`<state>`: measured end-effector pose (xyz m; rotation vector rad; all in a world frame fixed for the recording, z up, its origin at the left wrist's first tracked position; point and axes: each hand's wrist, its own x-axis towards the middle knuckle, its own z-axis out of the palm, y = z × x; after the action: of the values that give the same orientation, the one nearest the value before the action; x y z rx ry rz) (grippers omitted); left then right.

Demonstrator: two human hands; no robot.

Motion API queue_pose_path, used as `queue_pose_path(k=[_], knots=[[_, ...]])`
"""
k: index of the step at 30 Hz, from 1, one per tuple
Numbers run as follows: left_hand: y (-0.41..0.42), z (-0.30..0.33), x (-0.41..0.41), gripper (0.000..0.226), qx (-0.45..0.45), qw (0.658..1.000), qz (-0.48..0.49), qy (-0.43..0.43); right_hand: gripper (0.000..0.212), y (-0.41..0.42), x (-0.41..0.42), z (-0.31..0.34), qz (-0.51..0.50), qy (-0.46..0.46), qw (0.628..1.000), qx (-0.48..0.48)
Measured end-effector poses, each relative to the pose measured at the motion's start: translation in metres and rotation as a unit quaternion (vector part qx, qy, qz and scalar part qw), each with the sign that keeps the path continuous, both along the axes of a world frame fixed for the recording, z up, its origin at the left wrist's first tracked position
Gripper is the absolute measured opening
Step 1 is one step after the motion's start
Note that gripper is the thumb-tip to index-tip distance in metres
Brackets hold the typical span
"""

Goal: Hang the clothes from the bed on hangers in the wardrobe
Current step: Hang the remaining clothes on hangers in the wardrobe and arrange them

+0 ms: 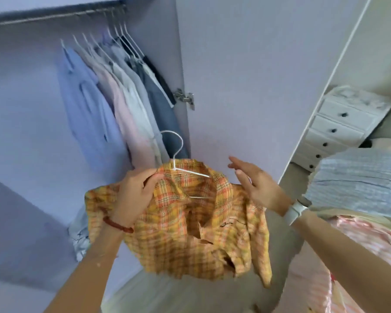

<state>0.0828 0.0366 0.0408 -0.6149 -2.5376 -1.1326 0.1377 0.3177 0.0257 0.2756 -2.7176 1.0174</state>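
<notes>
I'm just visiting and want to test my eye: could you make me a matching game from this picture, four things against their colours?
Things:
1. plaid cotton shirt
2. thin wire hanger
3. beaded bracelet on the left wrist
4. small drawer knobs

Colours:
A. white
B. black
C. orange and yellow
D. red

Pairs: 1-C, 2-A, 3-D, 4-B
</notes>
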Motion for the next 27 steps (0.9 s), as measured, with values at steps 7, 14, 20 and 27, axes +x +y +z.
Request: queue_pose_path(k=[7, 14, 20, 27], knots=[[-0.113, 0.04, -0.005, 0.035, 0.078, 0.984, 0.142, 0.068, 0.054, -0.09, -0.057, 0.031, 0.14, 0.179, 0.966, 0.12], [-0.192, 0.066, -0.007, 0.022, 0.08, 0.962, 0.251, 0.074, 0.05, -0.177, -0.102, 0.074, 0.154, 0.344, 0.917, 0.129], [-0.233, 0.058, -0.016, 0.027, 0.009, 0.904, 0.428, -0.007, 0.039, -0.219, -0.123, 0.077, 0.112, 0.367, 0.919, 0.089], [-0.238, 0.065, -0.042, 0.054, -0.004, 0.885, 0.463, 0.036, 0.037, -0.277, -0.163, 0.072, 0.033, 0.266, 0.963, -0.01]])
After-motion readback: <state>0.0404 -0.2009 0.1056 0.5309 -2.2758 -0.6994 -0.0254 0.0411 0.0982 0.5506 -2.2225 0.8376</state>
